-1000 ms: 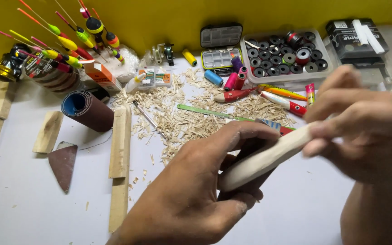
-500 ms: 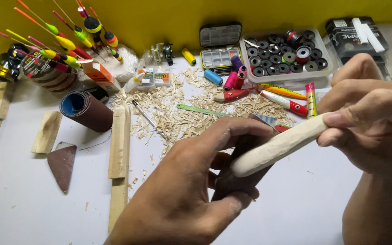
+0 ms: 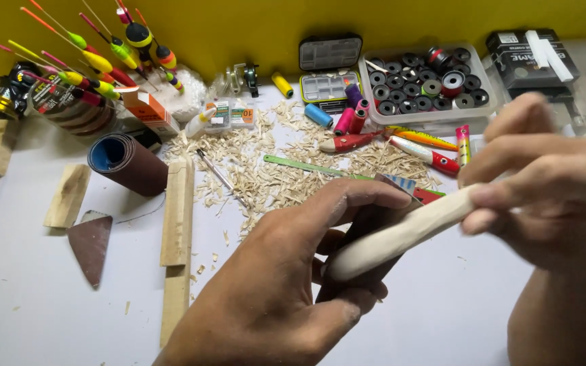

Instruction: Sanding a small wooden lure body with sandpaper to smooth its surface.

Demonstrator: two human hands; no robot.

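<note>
My right hand (image 3: 557, 196) grips one end of a pale, rounded wooden piece (image 3: 401, 234) that slants down to the left. My left hand (image 3: 286, 291) is curled under and around the lower end of that piece, holding a dark strip of sandpaper (image 3: 367, 224) against it. Both hands hover over the white table (image 3: 49, 305), just in front of a spread of wood shavings (image 3: 266, 169).
A roll of sandpaper (image 3: 127, 163), wooden strips (image 3: 178, 217) and a sandpaper triangle (image 3: 91, 245) lie at left. Fishing floats (image 3: 96, 64) stand at the back left. Painted lures (image 3: 422, 146), a green ruler (image 3: 306, 166), a compartment box (image 3: 327, 85) and a tray of spools (image 3: 428, 85) sit behind.
My right hand has shifted along the wooden piece, and the piece has moved slightly against the sandpaper in my left hand. Things on the table stay put.
</note>
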